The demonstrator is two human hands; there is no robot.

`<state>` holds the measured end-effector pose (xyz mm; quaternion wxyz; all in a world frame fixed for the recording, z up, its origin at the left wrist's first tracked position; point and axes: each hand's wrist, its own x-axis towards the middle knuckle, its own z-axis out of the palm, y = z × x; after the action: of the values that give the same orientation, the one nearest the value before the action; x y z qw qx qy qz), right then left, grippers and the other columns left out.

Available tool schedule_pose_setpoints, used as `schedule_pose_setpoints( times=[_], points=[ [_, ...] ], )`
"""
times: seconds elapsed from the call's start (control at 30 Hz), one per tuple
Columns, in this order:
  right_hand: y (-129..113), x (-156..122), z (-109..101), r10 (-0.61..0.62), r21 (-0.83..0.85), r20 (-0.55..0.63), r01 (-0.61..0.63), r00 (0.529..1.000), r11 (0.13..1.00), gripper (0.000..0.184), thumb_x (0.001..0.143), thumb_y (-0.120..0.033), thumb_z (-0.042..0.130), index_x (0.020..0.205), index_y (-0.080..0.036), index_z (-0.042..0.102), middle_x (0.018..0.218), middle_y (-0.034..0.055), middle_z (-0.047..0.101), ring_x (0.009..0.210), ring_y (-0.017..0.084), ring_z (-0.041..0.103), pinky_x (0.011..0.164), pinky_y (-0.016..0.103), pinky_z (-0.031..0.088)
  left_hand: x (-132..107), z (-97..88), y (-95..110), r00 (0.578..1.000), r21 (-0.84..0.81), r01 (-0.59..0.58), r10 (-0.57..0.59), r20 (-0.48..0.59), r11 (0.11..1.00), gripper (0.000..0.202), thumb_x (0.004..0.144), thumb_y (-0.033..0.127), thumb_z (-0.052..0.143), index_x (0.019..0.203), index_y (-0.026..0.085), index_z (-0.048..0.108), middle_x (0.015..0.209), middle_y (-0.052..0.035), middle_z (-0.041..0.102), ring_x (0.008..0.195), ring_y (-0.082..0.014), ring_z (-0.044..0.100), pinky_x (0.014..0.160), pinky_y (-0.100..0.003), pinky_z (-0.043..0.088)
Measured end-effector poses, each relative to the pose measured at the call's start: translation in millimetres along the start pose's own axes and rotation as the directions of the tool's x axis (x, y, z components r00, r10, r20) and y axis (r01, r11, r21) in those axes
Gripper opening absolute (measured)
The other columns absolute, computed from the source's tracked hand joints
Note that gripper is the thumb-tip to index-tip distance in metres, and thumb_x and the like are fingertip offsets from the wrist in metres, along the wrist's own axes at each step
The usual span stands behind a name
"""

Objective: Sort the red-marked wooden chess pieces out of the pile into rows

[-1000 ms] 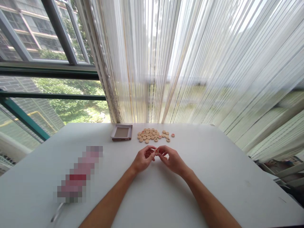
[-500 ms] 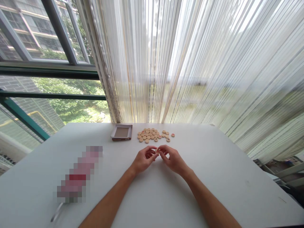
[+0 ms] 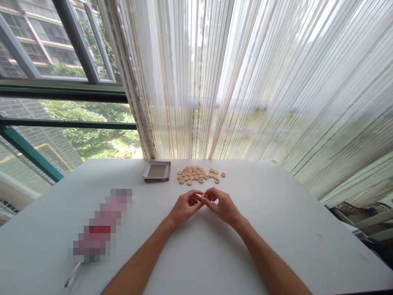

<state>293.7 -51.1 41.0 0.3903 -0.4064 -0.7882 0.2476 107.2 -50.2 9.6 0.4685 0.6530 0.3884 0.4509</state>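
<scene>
Between the fingertips of both hands is a small round xiangqi piece (image 3: 204,196) with red marking, mostly covered by the fingers. My left hand (image 3: 188,205) pinches it from the left, and my right hand (image 3: 221,204) grips it from the right, so the fingertips meet. Just beyond the hands lies a loose cluster of wooden xiangqi pieces (image 3: 192,174), most showing plain faces, some with red or dark characters. One red-marked piece (image 3: 223,174) sits apart at the right end of the cluster.
A shallow open box (image 3: 158,171) stands left of the pieces near the table's far edge. At the left lies a pixelated pinkish object (image 3: 100,225) with a strap. The white table (image 3: 276,229) reaches a curtain (image 3: 196,82) and a window (image 3: 64,90).
The fingertips have drawn closer together around the piece, and its red-marked face shows less than before. The other pieces and the box keep their places.
</scene>
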Motion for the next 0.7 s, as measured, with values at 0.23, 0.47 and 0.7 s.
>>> schedule_pose_setpoints(
  times=[0.23, 0.47, 0.7],
  points=[
    [3.0, 0.3, 1.7, 0.025, -0.01, -0.021, -0.025, 0.999, 1.0, 0.015, 0.091, -0.035, 0.058, 0.085, -0.021, 0.06, 0.075, 0.0012, 0.067, 0.069, 0.015, 0.064, 0.066, 0.028, 0.053, -0.8, 1.2, -0.3, 1.0, 0.024, -0.003, 0.003, -0.001, 1.0, 0.037, 0.079, 0.04, 0.072, 0.107, 0.017, 0.065, 0.086, -0.0076, 0.074, 0.074, -0.018, 0.067, 0.066, -0.027, 0.052],
    [2.2, 0.8, 1.3, 0.032, 0.021, -0.021, -0.032, 0.999, 0.999, 0.016, 0.094, -0.032, 0.054, 0.084, -0.021, 0.06, 0.074, 0.0001, 0.067, 0.068, 0.014, 0.062, 0.066, 0.025, 0.05, -0.7, 0.6, 1.7, 1.0, 0.034, -0.009, 0.009, 0.007, 0.999, 0.035, 0.08, 0.038, 0.071, 0.108, 0.018, 0.066, 0.087, -0.0068, 0.073, 0.076, -0.0171, 0.067, 0.067, -0.026, 0.051],
    [1.6, 1.1, 0.7, 0.027, 0.045, -0.019, -0.026, 0.999, 0.999, 0.011, 0.094, -0.027, 0.052, 0.088, -0.022, 0.059, 0.079, 0.0002, 0.068, 0.07, 0.014, 0.063, 0.064, 0.024, 0.049, -0.2, 0.4, -3.3, 1.0, 0.032, 0.015, -0.014, -0.023, 0.999, 0.037, 0.079, 0.04, 0.071, 0.108, 0.018, 0.064, 0.086, -0.0068, 0.073, 0.077, -0.0178, 0.067, 0.066, -0.026, 0.051]
  ],
)
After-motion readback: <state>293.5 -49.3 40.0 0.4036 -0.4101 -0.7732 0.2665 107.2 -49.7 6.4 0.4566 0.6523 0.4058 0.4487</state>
